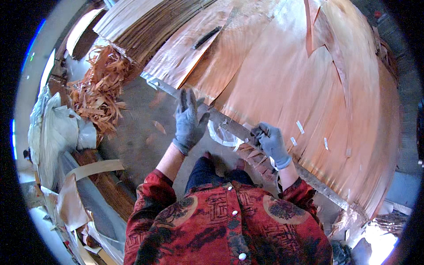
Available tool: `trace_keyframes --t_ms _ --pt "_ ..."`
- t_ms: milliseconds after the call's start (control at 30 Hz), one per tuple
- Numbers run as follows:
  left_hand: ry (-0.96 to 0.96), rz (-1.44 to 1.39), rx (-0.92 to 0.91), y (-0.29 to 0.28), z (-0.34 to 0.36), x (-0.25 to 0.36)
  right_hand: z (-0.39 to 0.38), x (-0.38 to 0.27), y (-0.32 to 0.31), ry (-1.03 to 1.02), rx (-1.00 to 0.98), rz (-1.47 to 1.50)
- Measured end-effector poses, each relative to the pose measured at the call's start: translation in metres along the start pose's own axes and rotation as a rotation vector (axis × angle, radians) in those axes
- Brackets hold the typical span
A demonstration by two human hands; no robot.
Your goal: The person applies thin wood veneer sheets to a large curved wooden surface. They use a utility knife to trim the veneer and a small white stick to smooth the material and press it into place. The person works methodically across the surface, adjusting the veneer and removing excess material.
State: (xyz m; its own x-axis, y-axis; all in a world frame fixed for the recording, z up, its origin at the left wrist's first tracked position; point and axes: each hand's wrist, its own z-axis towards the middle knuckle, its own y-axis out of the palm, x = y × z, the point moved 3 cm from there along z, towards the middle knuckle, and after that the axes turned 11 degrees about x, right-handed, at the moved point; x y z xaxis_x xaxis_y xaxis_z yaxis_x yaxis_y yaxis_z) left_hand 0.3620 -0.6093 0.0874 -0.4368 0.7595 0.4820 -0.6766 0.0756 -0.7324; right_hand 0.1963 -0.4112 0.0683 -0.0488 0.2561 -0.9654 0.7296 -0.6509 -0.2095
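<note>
A large sheet of pale reddish wood veneer (282,88), split in places, lies over a table with a long grey front edge (322,190). My left hand (189,123), in a grey glove, rests at that edge with fingers stretched apart, palm down. My right hand (269,141), also gloved, is at the edge further right, fingers curled and pinched; what they hold is too small to make out. A loop of whitish strip (218,136) hangs below the edge between them. Short white tape pieces (300,127) are on the veneer. A dark elongated object (206,37) lies further back.
Stacked veneer (141,31) sits at the back left, above a heap of shredded scraps (99,84). White plastic sheeting (53,132) and long strips (70,203) line the left side. My feet stand on the grey floor (141,132). More scraps (388,225) lie at the lower right.
</note>
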Motion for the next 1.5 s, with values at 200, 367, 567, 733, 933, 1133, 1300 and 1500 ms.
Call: trace_keyframes --t_ms 200,367,567,733,933,1133,1300,1500 --pt "0.252 0.066 -0.248 0.055 0.012 -0.051 0.054 0.024 0.02 0.038 0.147 -0.134" --pt "0.362 -0.027 -0.361 0.057 0.013 -0.053 0.073 0.015 0.044 0.001 0.189 -0.653" --pt "0.423 -0.083 -0.399 0.056 0.022 -0.057 0.08 0.007 0.069 0.016 0.159 -0.465" --pt "0.416 -0.083 -0.467 0.05 0.027 -0.06 0.107 -0.013 0.106 0.006 0.171 -0.78" --pt "0.374 0.145 -0.245 0.047 0.009 -0.053 0.122 -0.015 0.111 0.171 0.086 -0.973" --pt "0.4 0.122 -0.474 0.075 0.015 -0.03 0.114 -0.01 0.09 0.116 0.011 -1.076" --pt "0.415 0.157 -0.369 0.075 0.022 -0.02 0.085 -0.01 0.084 -0.027 0.11 -0.901" --pt "0.468 0.212 -0.353 0.082 0.022 -0.024 0.063 -0.005 0.091 -0.024 0.073 -0.728"
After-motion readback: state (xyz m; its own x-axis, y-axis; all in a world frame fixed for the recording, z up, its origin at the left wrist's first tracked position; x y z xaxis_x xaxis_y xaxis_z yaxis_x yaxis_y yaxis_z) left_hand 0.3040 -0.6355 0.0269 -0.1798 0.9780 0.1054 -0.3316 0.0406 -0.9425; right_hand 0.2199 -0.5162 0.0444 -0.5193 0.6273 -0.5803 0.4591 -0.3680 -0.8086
